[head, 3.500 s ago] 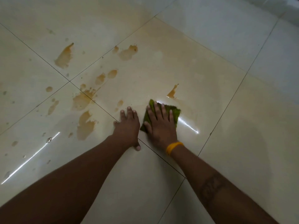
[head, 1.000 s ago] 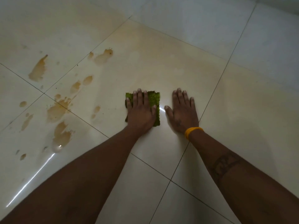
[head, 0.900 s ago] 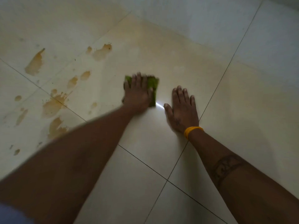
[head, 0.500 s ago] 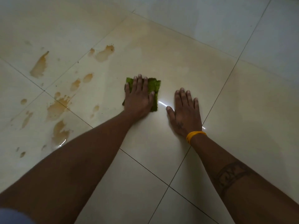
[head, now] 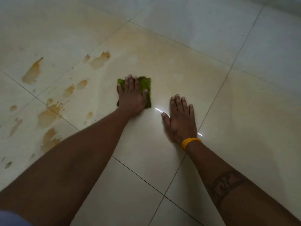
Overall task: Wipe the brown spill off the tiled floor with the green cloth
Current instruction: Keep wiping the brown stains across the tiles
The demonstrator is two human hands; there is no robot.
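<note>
To the left of our left hand (head: 132,97) the brown spill (head: 47,116) lies on the tiled floor (head: 162,54) in many separate puddles and drops, well apart from the cloth. It looks thin and watery, darker at the edges, so we judge that it will smear easily and the glossy tiles will be slippery where it is wet.

Under our left hand is the green cloth (head: 146,86). The hand presses it flat on the floor with straight fingers, not curled around it. The cloth is a small square, folded we think, with a rough, fuzzy surface and soft edges. It seems light and limp, so it will not hold a shape. We judge it is best to keep the palm on its middle and push, because a pinch at one corner would let it bunch up.

Right of the cloth, near but not touching it, our right hand (head: 180,121) rests flat on a dry tile with the fingers straight and a little spread. It holds nothing and only supports us. A yellow band (head: 189,141) is on this wrist.
</note>
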